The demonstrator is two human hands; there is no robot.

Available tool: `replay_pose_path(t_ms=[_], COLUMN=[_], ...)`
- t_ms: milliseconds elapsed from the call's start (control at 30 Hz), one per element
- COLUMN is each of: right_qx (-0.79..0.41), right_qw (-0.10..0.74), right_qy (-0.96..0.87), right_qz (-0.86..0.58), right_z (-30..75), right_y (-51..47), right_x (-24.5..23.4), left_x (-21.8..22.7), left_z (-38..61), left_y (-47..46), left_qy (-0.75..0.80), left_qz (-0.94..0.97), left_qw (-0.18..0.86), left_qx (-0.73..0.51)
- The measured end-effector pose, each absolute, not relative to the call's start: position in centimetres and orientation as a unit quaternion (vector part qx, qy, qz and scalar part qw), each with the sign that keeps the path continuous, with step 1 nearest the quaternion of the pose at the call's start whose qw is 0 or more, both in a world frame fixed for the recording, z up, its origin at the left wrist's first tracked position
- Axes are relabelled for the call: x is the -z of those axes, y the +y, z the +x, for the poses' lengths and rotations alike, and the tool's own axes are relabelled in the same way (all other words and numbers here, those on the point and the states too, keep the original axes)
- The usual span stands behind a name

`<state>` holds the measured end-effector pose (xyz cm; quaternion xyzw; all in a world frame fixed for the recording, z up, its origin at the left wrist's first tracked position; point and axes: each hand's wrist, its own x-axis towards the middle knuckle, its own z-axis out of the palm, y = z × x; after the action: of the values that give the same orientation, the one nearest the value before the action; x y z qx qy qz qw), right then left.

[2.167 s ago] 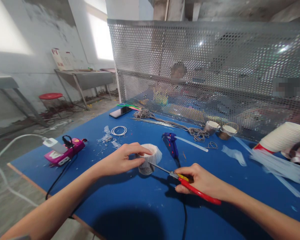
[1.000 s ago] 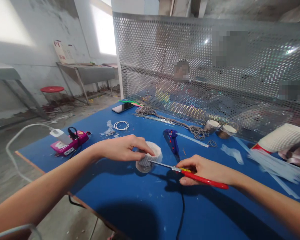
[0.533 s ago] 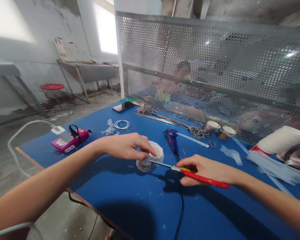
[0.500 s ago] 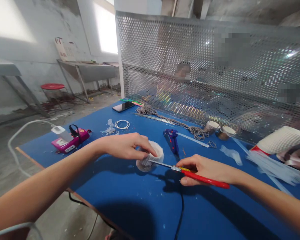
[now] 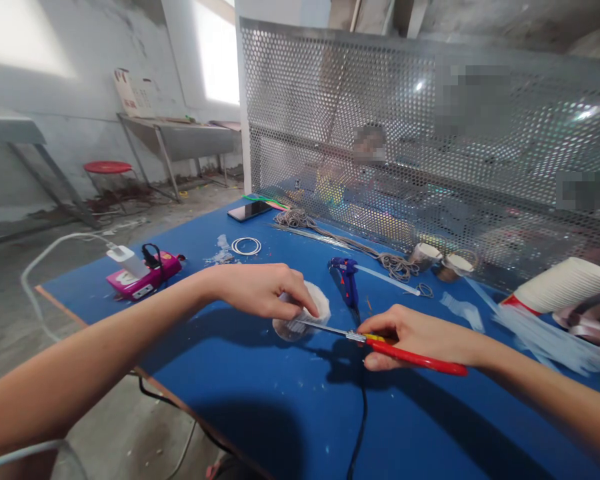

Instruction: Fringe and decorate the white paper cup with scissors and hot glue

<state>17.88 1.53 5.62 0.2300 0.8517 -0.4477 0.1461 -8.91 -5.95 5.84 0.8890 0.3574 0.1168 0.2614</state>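
A small round whitish cup-like piece point(image 5: 294, 328), clear-looking at its lower side, is at the middle of the blue table. My left hand point(image 5: 275, 293) is closed on its rim, thumb and fingers pinching the edge. My right hand point(image 5: 405, 337) grips red-and-yellow-handled pliers point(image 5: 420, 360) by the handles. A long, thin metal part runs from their pivot to the cup-like piece, close to my left fingertips. Whether its tip touches the piece is hard to make out. Just beyond the pliers lies a blue glue gun point(image 5: 349, 283) with a clear glue stick in its back.
A pink power strip point(image 5: 143, 273) with a white charger sits left. Behind are a phone point(image 5: 249, 211), white rings point(image 5: 247, 246), grey cord point(image 5: 400, 265) and tape rolls point(image 5: 425, 255). Glue sticks point(image 5: 555, 333) and stacked paper cups point(image 5: 570, 283) lie right. A perforated metal screen point(image 5: 300, 87) stands behind.
The view has shifted slightly. Both hands keep their holds, and the pliers stay at the cup-like piece with hardly any movement.
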Motion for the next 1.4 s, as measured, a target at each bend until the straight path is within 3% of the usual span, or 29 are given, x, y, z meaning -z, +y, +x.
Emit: replay_pose_path(t_ms=[933, 1400], right_qx=[0.380, 0.403], right_qw=[0.192, 0.180], right_qy=[0.868, 0.857], right_qz=[0.256, 0.265], right_z=[17.0, 17.0], right_y=[1.0, 0.8], right_x=[-7.0, -7.3], left_x=[-6.5, -6.4], left_z=[-8.2, -8.1], left_y=[-5.9, -6.0], left_qy=[0.368, 0.373], left_qz=[0.889, 0.886], left_qw=[0.260, 0.267], left_qx=[-0.081, -0.070])
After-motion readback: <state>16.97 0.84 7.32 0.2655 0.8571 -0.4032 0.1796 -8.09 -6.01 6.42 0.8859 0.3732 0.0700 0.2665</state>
